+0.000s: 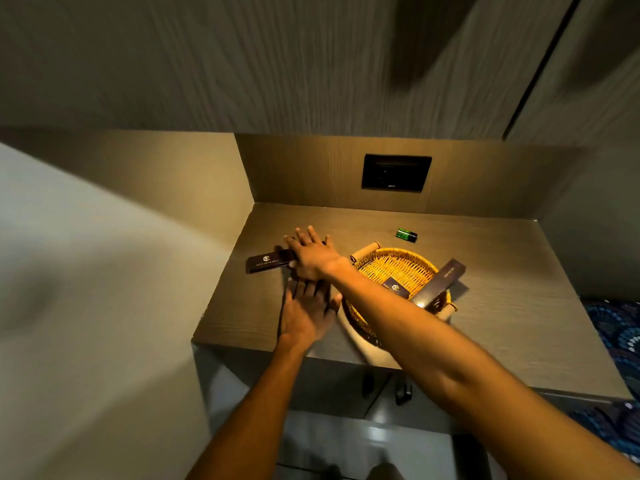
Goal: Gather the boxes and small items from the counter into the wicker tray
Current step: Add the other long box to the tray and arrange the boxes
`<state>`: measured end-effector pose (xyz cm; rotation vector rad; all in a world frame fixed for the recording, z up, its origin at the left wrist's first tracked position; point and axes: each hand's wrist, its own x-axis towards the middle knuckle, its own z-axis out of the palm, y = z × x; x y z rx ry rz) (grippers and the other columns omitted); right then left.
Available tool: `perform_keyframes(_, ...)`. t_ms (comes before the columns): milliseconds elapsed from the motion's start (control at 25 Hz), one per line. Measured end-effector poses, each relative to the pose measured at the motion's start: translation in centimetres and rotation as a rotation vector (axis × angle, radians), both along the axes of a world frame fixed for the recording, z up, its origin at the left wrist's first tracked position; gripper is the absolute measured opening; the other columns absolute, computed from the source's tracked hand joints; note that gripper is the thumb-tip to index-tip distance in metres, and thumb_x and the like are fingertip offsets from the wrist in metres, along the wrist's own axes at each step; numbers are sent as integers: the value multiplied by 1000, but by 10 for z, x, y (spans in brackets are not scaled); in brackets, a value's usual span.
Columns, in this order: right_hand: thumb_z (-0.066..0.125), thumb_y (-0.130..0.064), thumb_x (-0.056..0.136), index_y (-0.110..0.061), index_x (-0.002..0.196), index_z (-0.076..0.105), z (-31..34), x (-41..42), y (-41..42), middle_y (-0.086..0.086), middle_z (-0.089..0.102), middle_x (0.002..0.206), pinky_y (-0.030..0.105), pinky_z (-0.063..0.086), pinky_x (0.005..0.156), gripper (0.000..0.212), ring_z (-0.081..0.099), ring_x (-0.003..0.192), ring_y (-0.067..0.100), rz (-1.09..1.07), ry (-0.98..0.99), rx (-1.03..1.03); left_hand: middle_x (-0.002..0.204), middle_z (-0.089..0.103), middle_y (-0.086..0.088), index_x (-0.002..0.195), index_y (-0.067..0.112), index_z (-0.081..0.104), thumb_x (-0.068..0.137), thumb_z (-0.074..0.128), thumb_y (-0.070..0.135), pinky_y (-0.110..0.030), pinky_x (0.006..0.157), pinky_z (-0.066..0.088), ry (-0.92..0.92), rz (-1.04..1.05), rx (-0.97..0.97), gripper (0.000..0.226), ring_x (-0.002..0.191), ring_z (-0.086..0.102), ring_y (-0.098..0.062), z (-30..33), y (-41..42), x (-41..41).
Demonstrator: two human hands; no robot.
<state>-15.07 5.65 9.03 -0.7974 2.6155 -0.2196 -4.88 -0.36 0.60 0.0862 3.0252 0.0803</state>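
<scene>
A round wicker tray (398,252) sits on the wooden counter (512,306), right of centre. Inside it lies a small dark box (397,287), and a long dark box (445,280) leans across its right rim. Another long dark box (265,264) with a gold logo lies flat on the counter to the tray's left. My right hand (311,256) reaches across with fingers spread and covers that box's right end. My left hand (304,308) rests flat on the counter just in front of it, fingers apart, holding nothing. A green battery (407,234) lies behind the tray.
A black socket plate (396,173) is set in the back panel. A side panel closes the counter on the left and an overhead cabinet hangs above. Dark handles (403,393) show under the front edge. Patterned blue fabric (613,334) lies at the right.
</scene>
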Motion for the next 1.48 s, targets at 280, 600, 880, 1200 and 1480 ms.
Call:
perform_keyframes(280,63,-21,90,-23,146,50,7,-15,-2,12,53,143,58,40,111,57,48,137,36,-63,138,-76,174,12,-5,164,23,17,105,28,58,-57,128,5,35,-36,19,69,161,4,-28,2,1,-2)
perform_keyframes(600,82,-17,79,-25,147,55,72,-49,136,12,56,137,46,52,100,73,58,125,32,79,507,-275,175,10,4,165,33,13,105,25,59,-51,129,-2,111,5,41,67,161,3,-24,10,-44,-20)
perform_keyframes(880,72,-19,87,-32,149,51,29,-26,187,4,52,144,47,38,117,67,48,137,28,105,302,15,174,-1,4,165,35,2,104,9,65,-53,129,-3,34,96,147,68,161,-5,-24,-19,-37,6)
perform_keyframes(1200,70,-16,88,-31,150,48,9,-18,201,4,52,145,48,35,119,67,46,139,27,58,278,44,175,0,5,165,36,4,104,11,66,-52,129,-4,51,62,179,68,161,-5,-23,-12,-9,2)
perform_keyframes(1480,74,-20,88,-26,158,38,16,-19,221,6,43,159,53,27,123,79,35,151,28,-51,217,-153,175,3,5,165,37,6,104,12,67,-50,128,-5,73,41,181,68,161,-3,-22,-11,-9,0)
